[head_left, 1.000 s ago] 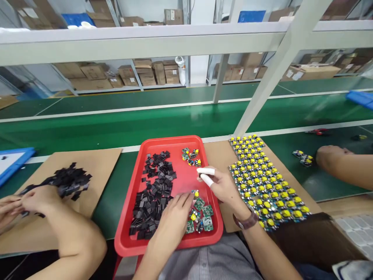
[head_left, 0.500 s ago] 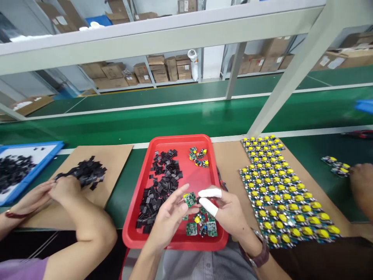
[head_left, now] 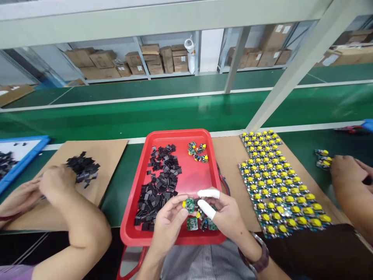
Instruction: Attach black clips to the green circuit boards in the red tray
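Note:
Over the front of the red tray, my left hand pinches a small green circuit board with a yellow part at its edge. White finger cots cover the thumb and forefinger of my right hand, which are closed near the board's right edge around a small dark piece, probably one of the black pieces. Beneath my hands lie several more circuit boards, partly hidden. A heap of black pieces fills the tray's left side, and a few boards sit at its far right.
Rows of boards with yellow parts cover the cardboard at right. A co-worker's hands work by a black heap at left; another person's hand is at far right. A slanted metal post stands behind.
My view has tipped down slightly. My hands stay close together with the board, which has turned a little. The left co-worker's hands have moved away from the black heap.

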`<control>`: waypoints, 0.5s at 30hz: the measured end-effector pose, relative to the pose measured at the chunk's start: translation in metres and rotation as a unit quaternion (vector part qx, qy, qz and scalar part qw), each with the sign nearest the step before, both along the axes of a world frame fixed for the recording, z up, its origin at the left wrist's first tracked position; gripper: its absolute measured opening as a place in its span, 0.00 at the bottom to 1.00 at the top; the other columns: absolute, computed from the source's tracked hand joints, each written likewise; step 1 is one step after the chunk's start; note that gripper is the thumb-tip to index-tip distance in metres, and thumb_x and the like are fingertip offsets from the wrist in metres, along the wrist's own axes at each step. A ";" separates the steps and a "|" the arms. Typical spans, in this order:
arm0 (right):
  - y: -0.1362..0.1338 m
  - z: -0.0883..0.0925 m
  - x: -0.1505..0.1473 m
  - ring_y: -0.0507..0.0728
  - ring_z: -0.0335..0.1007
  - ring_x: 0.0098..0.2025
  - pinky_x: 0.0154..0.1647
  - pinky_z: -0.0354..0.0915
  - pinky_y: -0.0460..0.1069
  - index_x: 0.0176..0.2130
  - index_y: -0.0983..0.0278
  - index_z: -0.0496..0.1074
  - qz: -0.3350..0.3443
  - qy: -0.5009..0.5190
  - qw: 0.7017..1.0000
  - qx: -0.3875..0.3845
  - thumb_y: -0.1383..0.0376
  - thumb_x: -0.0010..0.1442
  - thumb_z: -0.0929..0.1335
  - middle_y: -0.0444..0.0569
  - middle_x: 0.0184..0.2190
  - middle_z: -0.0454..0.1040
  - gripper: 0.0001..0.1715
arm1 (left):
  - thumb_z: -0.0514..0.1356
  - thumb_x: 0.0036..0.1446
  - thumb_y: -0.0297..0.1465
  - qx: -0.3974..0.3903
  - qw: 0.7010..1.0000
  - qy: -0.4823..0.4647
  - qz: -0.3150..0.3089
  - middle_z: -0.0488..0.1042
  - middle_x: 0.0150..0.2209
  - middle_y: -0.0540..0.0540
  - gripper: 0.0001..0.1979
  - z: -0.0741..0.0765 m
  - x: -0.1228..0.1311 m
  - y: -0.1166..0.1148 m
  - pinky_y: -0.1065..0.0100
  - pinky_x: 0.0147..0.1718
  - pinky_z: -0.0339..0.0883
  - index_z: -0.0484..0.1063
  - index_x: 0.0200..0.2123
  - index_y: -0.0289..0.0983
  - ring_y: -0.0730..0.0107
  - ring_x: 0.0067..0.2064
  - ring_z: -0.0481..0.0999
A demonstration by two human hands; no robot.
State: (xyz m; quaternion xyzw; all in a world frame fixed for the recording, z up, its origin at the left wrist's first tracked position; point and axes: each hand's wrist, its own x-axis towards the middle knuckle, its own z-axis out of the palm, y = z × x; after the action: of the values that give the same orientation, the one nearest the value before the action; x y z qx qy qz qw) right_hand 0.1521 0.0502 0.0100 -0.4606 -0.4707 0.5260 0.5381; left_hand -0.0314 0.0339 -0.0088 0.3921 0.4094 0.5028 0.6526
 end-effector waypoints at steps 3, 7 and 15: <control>-0.002 0.002 -0.003 0.56 0.80 0.35 0.38 0.77 0.48 0.38 0.61 0.81 0.004 -0.009 1.000 -0.019 0.67 0.57 0.74 0.48 0.35 0.80 0.06 | 0.71 0.56 0.27 0.024 0.998 0.029 0.041 0.79 0.49 0.40 0.19 -0.004 0.000 0.001 0.62 0.50 0.77 0.78 0.52 0.40 0.58 0.52 0.80; -0.005 0.000 -0.008 0.55 0.79 0.34 0.36 0.76 0.48 0.38 0.62 0.80 0.020 -0.011 0.999 -0.048 0.65 0.56 0.73 0.49 0.34 0.81 0.07 | 0.74 0.50 0.25 0.059 0.996 0.053 0.050 0.77 0.51 0.40 0.14 0.000 0.005 0.003 0.63 0.47 0.79 0.81 0.42 0.38 0.60 0.48 0.82; -0.011 -0.003 -0.008 0.54 0.75 0.29 0.32 0.73 0.48 0.36 0.61 0.77 -0.001 -0.082 0.995 -0.056 0.65 0.57 0.71 0.45 0.29 0.78 0.04 | 0.73 0.51 0.27 0.013 0.996 0.073 0.052 0.84 0.47 0.40 0.11 0.002 0.013 -0.005 0.62 0.45 0.82 0.80 0.39 0.37 0.57 0.46 0.86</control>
State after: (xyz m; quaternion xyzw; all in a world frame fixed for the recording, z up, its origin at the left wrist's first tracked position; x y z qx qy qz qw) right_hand 0.1437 0.0397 0.0072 -0.5316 -0.4826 0.5116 0.4720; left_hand -0.0188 0.0287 -0.0071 0.4141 0.4693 0.5115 0.5888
